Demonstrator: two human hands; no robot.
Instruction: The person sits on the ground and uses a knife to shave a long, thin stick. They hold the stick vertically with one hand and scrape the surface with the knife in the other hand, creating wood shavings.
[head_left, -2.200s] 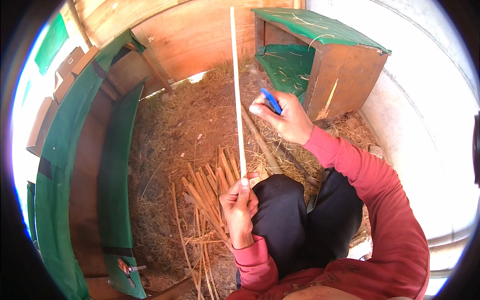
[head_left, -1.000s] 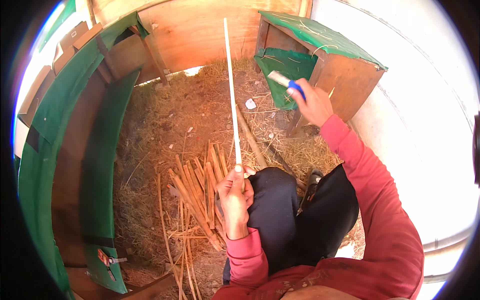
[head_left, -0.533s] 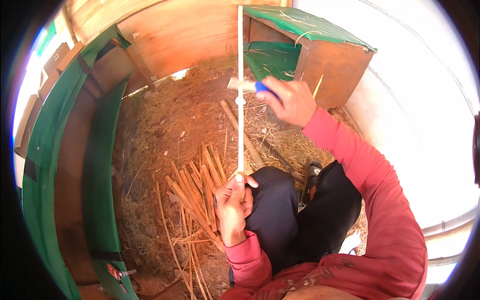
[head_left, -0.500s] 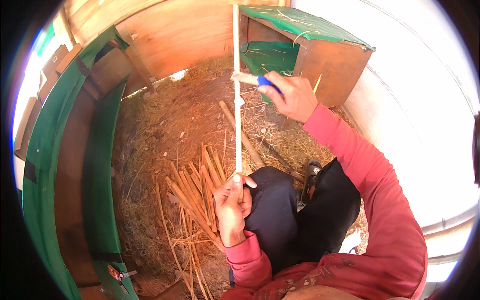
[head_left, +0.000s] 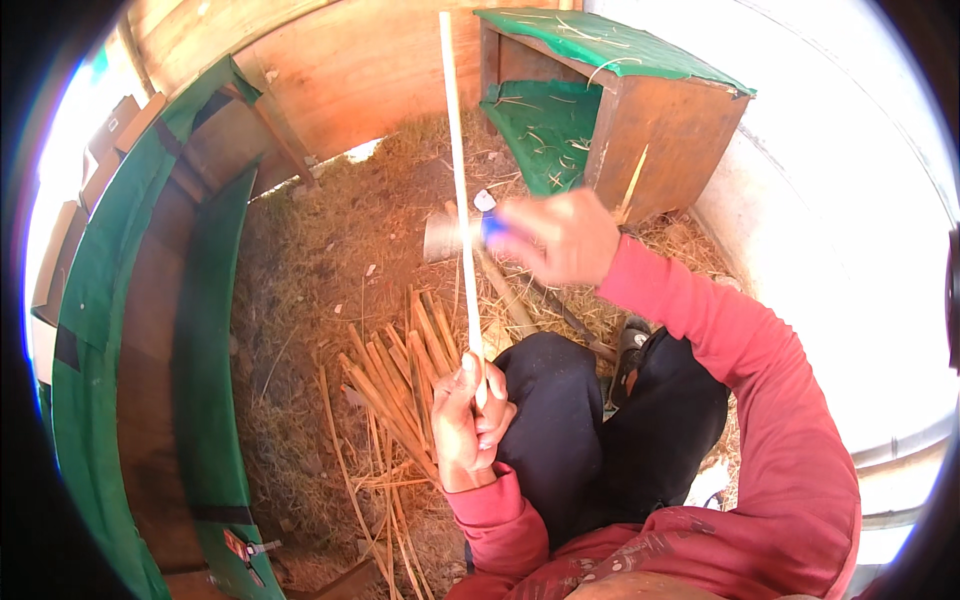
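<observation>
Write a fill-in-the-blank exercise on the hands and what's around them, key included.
1. The bare left hand grips the long, thin, pale stick at its ____ end, not its upper one.
2. The bare right hand holds a flat-bladed, ____-handled tool.
3. The pile of short brown wooden sticks lies to the ____ of the dark-trousered knees.
Missing words: lower; blue; left.

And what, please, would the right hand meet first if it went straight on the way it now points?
Probably the pale stick held in the left hand, though depth is unclear.
</observation>
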